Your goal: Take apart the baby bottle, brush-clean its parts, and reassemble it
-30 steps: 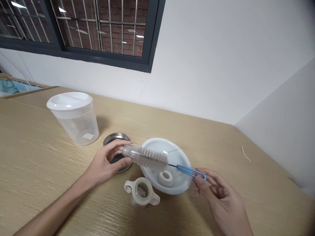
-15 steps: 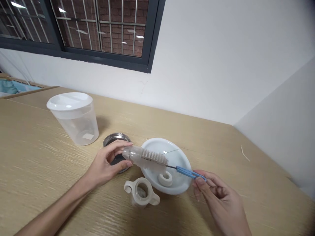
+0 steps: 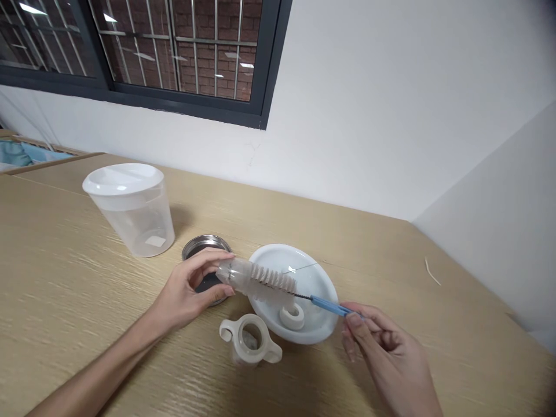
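Observation:
My left hand [image 3: 191, 284] is closed around a small clear, rounded piece [image 3: 234, 273], thumb below and fingers above. Into its wide end reaches the white bristle head of a bottle brush [image 3: 273, 281]. My right hand [image 3: 382, 341] pinches the brush's blue handle between thumb and fingers. Under the brush stands a white bowl [image 3: 317, 324] with a white ring [image 3: 292, 317] lying in it. Just nearer to me is a small whitish bottle with two side handles [image 3: 251, 343], its top uncovered. Behind my left hand, a round metal-rimmed dish [image 3: 207, 240] is partly hidden.
A clear plastic pitcher with a white lid [image 3: 130, 208] stands at the left on the wooden table [image 3: 108, 313]. A thin pale strip [image 3: 431, 271] lies at the right. The wall [image 3: 347, 116] and a barred window [image 3: 186, 52] rise behind the table.
The blue handle has turned slightly between my right fingers, and the bristles have shifted a little with it. My left hand has stayed in place.

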Available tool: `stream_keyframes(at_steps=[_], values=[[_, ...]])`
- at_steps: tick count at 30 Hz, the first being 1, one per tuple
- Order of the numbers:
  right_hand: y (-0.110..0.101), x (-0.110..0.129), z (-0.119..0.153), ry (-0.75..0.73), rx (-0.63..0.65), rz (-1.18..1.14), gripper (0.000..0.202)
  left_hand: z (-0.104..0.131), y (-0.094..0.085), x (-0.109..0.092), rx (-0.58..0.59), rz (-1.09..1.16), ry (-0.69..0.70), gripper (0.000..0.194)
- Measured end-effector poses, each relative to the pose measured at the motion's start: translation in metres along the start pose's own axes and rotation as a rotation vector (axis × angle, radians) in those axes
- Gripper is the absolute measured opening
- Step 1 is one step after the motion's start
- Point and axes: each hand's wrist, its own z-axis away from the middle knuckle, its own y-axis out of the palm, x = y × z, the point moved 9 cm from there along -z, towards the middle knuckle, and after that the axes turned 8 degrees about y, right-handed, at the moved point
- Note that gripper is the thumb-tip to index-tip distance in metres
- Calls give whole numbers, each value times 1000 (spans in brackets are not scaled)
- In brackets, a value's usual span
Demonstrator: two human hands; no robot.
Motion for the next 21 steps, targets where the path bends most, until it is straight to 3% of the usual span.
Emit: stream_keyframes(at_steps=[21], values=[[9,3,7,75,71,3,55,1,2,-7,27,4,64,46]])
